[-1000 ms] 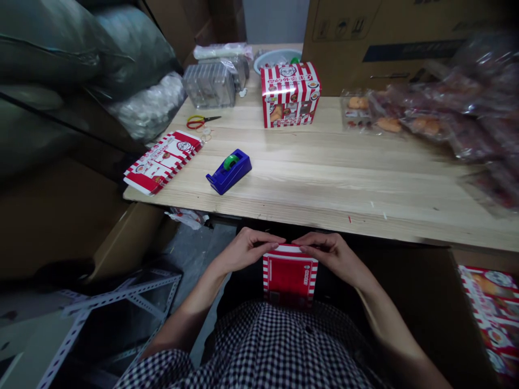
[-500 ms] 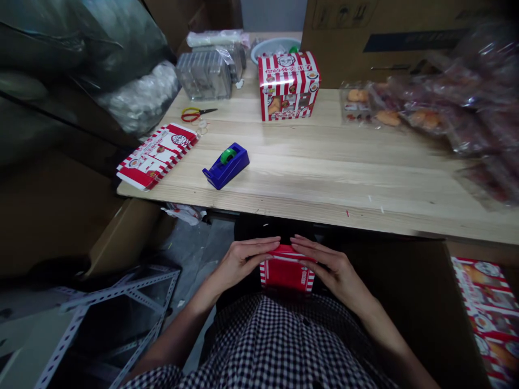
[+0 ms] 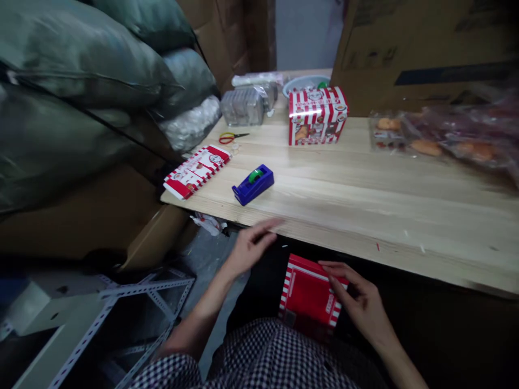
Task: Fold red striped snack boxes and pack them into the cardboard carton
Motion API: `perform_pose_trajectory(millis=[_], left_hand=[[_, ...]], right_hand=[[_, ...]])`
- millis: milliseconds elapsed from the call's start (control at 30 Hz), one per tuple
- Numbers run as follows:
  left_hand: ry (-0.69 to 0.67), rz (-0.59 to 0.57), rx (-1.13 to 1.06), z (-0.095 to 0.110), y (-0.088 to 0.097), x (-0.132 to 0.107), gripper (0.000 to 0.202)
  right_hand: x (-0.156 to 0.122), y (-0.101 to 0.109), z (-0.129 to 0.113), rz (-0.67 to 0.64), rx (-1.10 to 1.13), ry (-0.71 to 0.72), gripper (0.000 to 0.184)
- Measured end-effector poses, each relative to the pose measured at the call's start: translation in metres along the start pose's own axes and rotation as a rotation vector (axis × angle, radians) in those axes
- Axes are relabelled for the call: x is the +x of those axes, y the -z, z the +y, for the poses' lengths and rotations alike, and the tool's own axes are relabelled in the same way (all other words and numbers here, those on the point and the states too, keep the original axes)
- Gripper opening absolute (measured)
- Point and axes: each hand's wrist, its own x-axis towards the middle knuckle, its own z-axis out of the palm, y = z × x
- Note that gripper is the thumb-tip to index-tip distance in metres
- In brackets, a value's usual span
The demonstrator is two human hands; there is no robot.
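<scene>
A red box with red-and-white striped edges [image 3: 310, 292] rests on my lap below the table edge. My right hand [image 3: 357, 300] lies along its right side, fingers curled against it and holding it steady. My left hand [image 3: 251, 246] is off the box, fingers stretched out and blurred by motion, just below the front edge of the wooden table [image 3: 365, 189]. It is nearest to the blue tape dispenser [image 3: 253, 183] with a green roll, which stands near that edge.
On the table are a flat stack of striped cartons [image 3: 197, 171], scissors [image 3: 231, 137], a finished striped box [image 3: 317, 115], clear plastic trays [image 3: 243, 105], and bagged snacks [image 3: 446, 135] at right. Large cardboard boxes [image 3: 425, 48] stand behind. Grey sacks [image 3: 81, 81] and a metal frame [image 3: 133, 308] are at left.
My left hand left the box and moved up and left toward the table edge. The right hand slid to the box's right side. The view swung left.
</scene>
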Motion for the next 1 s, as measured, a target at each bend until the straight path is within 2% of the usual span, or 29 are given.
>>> perform_pose_trajectory(millis=[67, 100, 133, 200, 267, 333, 400, 567, 667, 767, 900, 1000], left_hand=[[-0.002, 0.361, 0.138, -0.006, 0.036, 0.03, 0.034], [0.031, 0.473, 0.211, -0.009, 0.055, 0.046, 0.035], [0.102, 0.512, 0.249, -0.012, 0.072, 0.061, 0.034], [0.23, 0.429, 0.23, -0.019, 0.1, 0.087, 0.024], [0.299, 0.299, 0.174, -0.023, 0.114, 0.103, 0.023], [0.332, 0.2, 0.11, -0.025, 0.118, 0.111, 0.027], [0.356, 0.148, 0.041, -0.025, 0.117, 0.113, 0.03], [0.346, 0.14, -0.143, -0.023, 0.118, 0.108, 0.037], [0.31, 0.179, -0.23, -0.029, 0.119, 0.098, 0.037], [0.275, 0.245, -0.255, -0.044, 0.115, 0.086, 0.037], [0.232, 0.345, -0.202, -0.065, 0.107, 0.075, 0.033], [0.205, 0.432, -0.132, -0.066, 0.102, 0.068, 0.026]], right_hand=[[0.001, 0.004, 0.004, -0.007, 0.016, -0.026, 0.015], [0.001, 0.005, 0.005, -0.017, 0.028, -0.035, 0.015], [0.002, 0.005, 0.004, -0.03, 0.039, -0.042, 0.015], [0.001, 0.003, 0.002, -0.051, 0.057, -0.045, 0.015], [0.0, -0.001, -0.003, -0.05, 0.069, -0.035, 0.015], [-0.001, -0.004, -0.007, -0.029, 0.068, -0.024, 0.015], [-0.002, -0.005, -0.009, -0.013, 0.056, -0.018, 0.015], [-0.003, -0.004, -0.01, -0.039, 0.025, -0.006, 0.018], [-0.001, -0.003, -0.011, -0.026, 0.012, 0.001, 0.019], [0.001, -0.005, -0.012, -0.013, 0.006, 0.016, 0.018], [0.003, -0.009, -0.012, -0.016, 0.01, 0.027, 0.014], [0.004, -0.013, -0.015, -0.001, 0.005, 0.027, 0.01]])
